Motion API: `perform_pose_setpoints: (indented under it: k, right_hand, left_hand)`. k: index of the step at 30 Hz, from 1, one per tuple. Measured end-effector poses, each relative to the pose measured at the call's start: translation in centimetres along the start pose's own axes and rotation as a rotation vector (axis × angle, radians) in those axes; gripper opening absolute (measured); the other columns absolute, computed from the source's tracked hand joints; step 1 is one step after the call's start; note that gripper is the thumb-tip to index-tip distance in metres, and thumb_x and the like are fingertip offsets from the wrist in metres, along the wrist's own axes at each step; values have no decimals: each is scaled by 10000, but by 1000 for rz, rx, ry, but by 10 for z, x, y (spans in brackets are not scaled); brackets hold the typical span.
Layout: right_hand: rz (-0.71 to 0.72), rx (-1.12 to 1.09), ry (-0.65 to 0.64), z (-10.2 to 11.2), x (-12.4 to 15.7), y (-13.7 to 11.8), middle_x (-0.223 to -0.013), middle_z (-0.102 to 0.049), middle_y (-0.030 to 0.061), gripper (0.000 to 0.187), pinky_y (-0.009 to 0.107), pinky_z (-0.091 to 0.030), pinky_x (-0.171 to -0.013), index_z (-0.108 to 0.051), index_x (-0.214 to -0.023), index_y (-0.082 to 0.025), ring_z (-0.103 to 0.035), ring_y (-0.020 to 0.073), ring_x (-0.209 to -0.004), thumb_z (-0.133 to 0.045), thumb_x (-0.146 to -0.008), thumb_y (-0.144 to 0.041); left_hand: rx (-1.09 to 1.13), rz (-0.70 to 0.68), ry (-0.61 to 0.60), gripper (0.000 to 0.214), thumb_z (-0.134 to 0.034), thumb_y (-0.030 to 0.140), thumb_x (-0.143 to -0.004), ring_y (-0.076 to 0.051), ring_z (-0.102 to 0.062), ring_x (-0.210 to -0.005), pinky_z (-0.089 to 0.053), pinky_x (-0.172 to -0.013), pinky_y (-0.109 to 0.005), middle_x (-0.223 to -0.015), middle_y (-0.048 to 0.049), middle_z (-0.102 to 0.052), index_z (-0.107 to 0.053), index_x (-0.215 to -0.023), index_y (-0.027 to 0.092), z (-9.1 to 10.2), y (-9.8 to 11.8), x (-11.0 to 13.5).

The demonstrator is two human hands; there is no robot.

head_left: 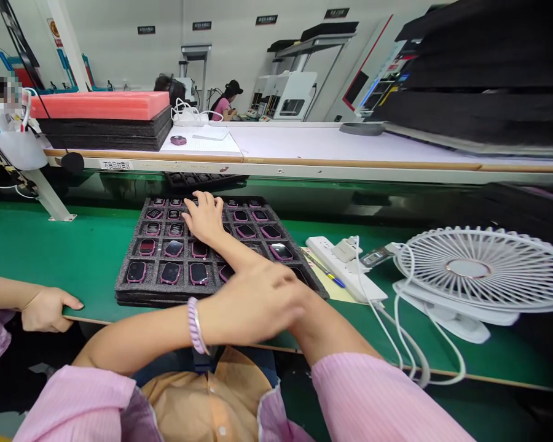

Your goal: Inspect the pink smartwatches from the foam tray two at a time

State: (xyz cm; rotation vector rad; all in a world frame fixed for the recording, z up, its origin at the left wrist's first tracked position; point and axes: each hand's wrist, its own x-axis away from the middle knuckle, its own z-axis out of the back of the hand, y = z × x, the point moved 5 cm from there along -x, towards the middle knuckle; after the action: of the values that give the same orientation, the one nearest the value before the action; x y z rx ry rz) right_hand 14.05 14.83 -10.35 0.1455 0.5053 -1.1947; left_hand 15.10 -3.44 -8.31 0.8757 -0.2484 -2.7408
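A black foam tray point(128, 293) lies on the green bench, its pockets holding several pink-cased smartwatches point(171, 272). My arms are crossed over it. My right hand point(205, 218) reaches to the tray's far rows, with its fingers stretched out flat on the watches. My left hand point(258, 301), a beaded bracelet on its wrist, hovers over the tray's near right corner against my right forearm. It is smeared by motion and its fingers cannot be read.
Right of the tray lie a pen point(326, 274), a white power strip point(345, 270) with cables, and a white fan point(470, 270). A co-worker's hand point(48, 309) grips the bench edge at left. Pink foam point(96, 104) tops black foam sheets on the back shelf.
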Motion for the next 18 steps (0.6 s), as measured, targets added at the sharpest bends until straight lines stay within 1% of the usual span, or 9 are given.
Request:
perform_pose_setpoints:
  k: [2,4,6,8,10,12,15,16,18]
  right_hand:
    - [13,55,46,2,2,2,-1561,-470,194,378,546,-254,-1174,-651,-1440,-152,-352,368,-1437,-586,-1080,-249]
    - [-7,65,84,3,3,8,-1547,-489,182,361,544,-260,-1166,-665,-1423,-170,-364,364,-1431,-594,-1080,-261]
    - [-52,53,119,5,3,16,-1537,-501,176,350,542,-270,-1158,-676,-1409,-182,-378,363,-1419,-600,-1082,-280]
    - [-114,31,140,7,2,26,-1529,-508,180,343,546,-277,-1149,-684,-1396,-180,-392,365,-1405,-602,-1082,-291]
    - [-172,10,144,7,0,33,-1522,-510,189,339,554,-280,-1143,-688,-1387,-174,-399,370,-1395,-598,-1083,-296]
    - [-211,-3,141,9,-2,37,-1520,-509,193,333,558,-277,-1144,-692,-1377,-171,-394,373,-1400,-594,-1086,-299]
    - [-223,4,140,11,-3,37,-1529,-499,189,333,560,-257,-1162,-689,-1376,-167,-379,370,-1417,-594,-1088,-303]
    - [-221,12,143,13,-2,37,-1532,-497,188,336,560,-251,-1168,-686,-1379,-165,-376,368,-1421,-596,-1087,-303]
    - [-222,29,148,14,0,38,-1531,-497,189,341,563,-239,-1178,-681,-1383,-158,-373,367,-1425,-603,-1082,-298]
  left_hand:
    - [41,-166,-95,308,-457,256,-1047,-261,-633,-1095,-549,-971,-397,-1119,-127,-701,-722,-1125,120,-31,29,-6]
    - [2,-206,-167,311,-439,212,-1028,-253,-630,-1061,-555,-896,-384,-1076,-123,-690,-709,-1149,115,-43,33,-7]
    - [-118,-87,-203,284,-450,196,-1024,-266,-622,-1027,-554,-872,-414,-1057,-125,-680,-703,-1135,132,-40,15,-6]
    - [-280,170,-186,252,-462,183,-1016,-294,-604,-1012,-552,-873,-462,-1065,-148,-665,-694,-1093,120,-27,-13,-4]
    - [-328,298,-165,248,-449,117,-982,-295,-590,-1027,-558,-902,-461,-1099,-164,-652,-677,-1079,99,-18,-25,0]
    - [-251,226,-157,255,-450,78,-946,-276,-583,-1057,-561,-948,-428,-1148,-167,-644,-666,-1080,90,-20,-14,4]
    - [-106,-12,-172,256,-485,141,-957,-271,-580,-1124,-553,-1013,-423,-1223,-164,-632,-668,-1133,108,-30,15,7]
    - [-92,-53,-184,265,-488,161,-968,-273,-583,-1135,-554,-1015,-428,-1234,-156,-632,-670,-1156,125,-31,19,7]
    - [-130,1,-211,269,-474,155,-980,-270,-603,-1088,-568,-970,-430,-1188,-139,-646,-682,-1151,148,-30,11,3]
